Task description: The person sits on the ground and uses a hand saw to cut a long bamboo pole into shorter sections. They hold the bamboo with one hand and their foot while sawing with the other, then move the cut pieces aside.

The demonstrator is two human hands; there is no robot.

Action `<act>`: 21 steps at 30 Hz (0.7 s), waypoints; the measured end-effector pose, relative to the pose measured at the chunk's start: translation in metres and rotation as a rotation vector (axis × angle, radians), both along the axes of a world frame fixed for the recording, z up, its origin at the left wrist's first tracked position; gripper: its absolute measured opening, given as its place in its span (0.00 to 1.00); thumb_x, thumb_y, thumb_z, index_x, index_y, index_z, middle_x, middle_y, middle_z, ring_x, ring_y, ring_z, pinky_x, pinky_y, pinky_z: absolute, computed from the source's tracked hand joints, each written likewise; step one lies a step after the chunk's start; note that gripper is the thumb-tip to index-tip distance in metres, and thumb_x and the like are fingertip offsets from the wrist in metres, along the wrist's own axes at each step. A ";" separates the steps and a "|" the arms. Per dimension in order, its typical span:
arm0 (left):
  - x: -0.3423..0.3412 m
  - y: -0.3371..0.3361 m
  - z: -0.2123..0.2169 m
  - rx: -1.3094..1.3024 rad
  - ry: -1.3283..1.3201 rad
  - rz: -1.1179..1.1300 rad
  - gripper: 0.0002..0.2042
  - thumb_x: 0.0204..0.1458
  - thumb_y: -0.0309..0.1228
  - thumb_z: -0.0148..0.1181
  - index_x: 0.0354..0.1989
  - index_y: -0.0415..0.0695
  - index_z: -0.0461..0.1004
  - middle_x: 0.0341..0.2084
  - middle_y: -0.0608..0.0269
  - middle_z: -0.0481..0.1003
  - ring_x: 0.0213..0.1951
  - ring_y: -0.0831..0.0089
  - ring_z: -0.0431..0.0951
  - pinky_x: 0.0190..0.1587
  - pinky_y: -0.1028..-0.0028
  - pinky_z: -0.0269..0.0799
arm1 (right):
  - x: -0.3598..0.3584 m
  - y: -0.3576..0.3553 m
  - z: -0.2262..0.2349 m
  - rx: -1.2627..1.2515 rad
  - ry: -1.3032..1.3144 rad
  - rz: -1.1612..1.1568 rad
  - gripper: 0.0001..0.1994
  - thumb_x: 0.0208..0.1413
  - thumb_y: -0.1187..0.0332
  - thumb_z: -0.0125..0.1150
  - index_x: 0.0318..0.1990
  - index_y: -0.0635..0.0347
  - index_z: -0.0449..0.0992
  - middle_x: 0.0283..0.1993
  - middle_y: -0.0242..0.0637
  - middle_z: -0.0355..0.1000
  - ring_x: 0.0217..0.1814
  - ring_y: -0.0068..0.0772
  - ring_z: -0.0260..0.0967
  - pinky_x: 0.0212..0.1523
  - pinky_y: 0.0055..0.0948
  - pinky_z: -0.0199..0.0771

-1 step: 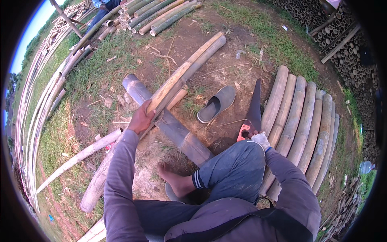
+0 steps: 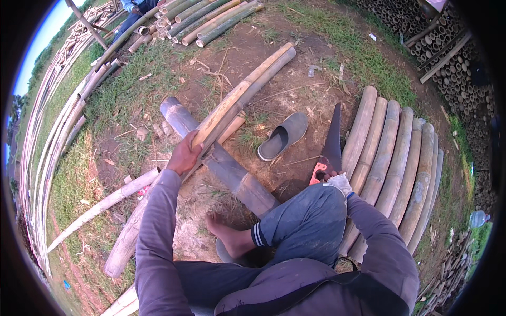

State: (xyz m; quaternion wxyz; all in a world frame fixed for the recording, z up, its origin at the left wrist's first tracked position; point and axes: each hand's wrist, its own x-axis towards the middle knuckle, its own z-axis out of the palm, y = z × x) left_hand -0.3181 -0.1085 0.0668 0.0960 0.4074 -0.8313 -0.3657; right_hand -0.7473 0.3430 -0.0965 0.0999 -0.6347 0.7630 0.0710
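Observation:
My bare left hand [image 2: 184, 153] is wrapped round a long bamboo pole [image 2: 247, 84], yellowish along one side and grey along the other. That pole lies slantwise across a thicker grey bamboo log [image 2: 232, 171] on the ground. Beside my raised knee, my right hand [image 2: 339, 181], in a whitish glove, grips a handsaw [image 2: 332, 139] by its orange handle. The dark blade points away from me, apart from the pole. Part of the right hand's grip is hidden by the knee and glove. My bare foot [image 2: 232, 237] rests near the log's near end.
A dark clog [image 2: 283, 137] lies between log and saw. To the right is a row of cut bamboo lengths [image 2: 387, 152]. More bamboo [image 2: 211, 23] is piled at the back, near another person [image 2: 134, 8]. Long poles [image 2: 52, 158] line the left; stacked bamboo ends [image 2: 453, 52] stand far right.

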 end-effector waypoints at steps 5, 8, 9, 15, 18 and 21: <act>-0.009 -0.004 -0.003 -0.005 0.034 -0.038 0.29 0.64 0.39 0.61 0.71 0.38 0.67 0.60 0.36 0.77 0.63 0.44 0.78 0.67 0.60 0.70 | -0.007 0.013 -0.061 -0.158 -0.118 -0.100 0.14 0.62 0.51 0.60 0.45 0.50 0.79 0.45 0.39 0.77 0.50 0.47 0.73 0.50 0.49 0.70; -0.006 -0.006 0.003 0.000 0.027 0.004 0.29 0.64 0.39 0.61 0.70 0.38 0.67 0.60 0.36 0.76 0.63 0.43 0.77 0.67 0.59 0.69 | -0.007 -0.009 -0.055 -0.230 0.003 0.000 0.13 0.62 0.53 0.60 0.44 0.50 0.79 0.46 0.38 0.77 0.51 0.47 0.73 0.51 0.49 0.70; -0.007 -0.005 0.004 0.013 0.031 0.012 0.29 0.64 0.39 0.61 0.70 0.38 0.67 0.60 0.35 0.76 0.63 0.42 0.77 0.67 0.59 0.69 | -0.006 -0.008 -0.050 -0.239 0.105 0.058 0.13 0.63 0.53 0.59 0.44 0.50 0.79 0.46 0.38 0.77 0.51 0.48 0.73 0.51 0.49 0.70; -0.003 -0.005 -0.006 -0.186 -0.070 0.033 0.26 0.62 0.38 0.62 0.67 0.41 0.71 0.54 0.36 0.77 0.56 0.38 0.79 0.62 0.54 0.73 | -0.003 -0.021 -0.018 -0.082 0.047 -0.188 0.12 0.64 0.53 0.57 0.44 0.49 0.80 0.44 0.39 0.80 0.49 0.46 0.76 0.51 0.49 0.72; -0.013 0.003 0.009 -0.327 -0.301 0.100 0.24 0.61 0.40 0.63 0.63 0.45 0.74 0.52 0.42 0.76 0.55 0.42 0.78 0.59 0.49 0.74 | 0.002 -0.029 0.029 -0.074 0.182 -0.068 0.11 0.62 0.53 0.59 0.38 0.45 0.82 0.35 0.35 0.82 0.37 0.44 0.80 0.42 0.51 0.73; -0.020 0.002 0.014 -0.368 -0.465 0.143 0.21 0.60 0.40 0.62 0.60 0.48 0.78 0.55 0.46 0.73 0.60 0.45 0.74 0.61 0.45 0.72 | 0.000 -0.040 0.099 0.082 0.299 -0.142 0.12 0.55 0.52 0.65 0.31 0.47 0.85 0.31 0.37 0.83 0.33 0.46 0.84 0.32 0.56 0.75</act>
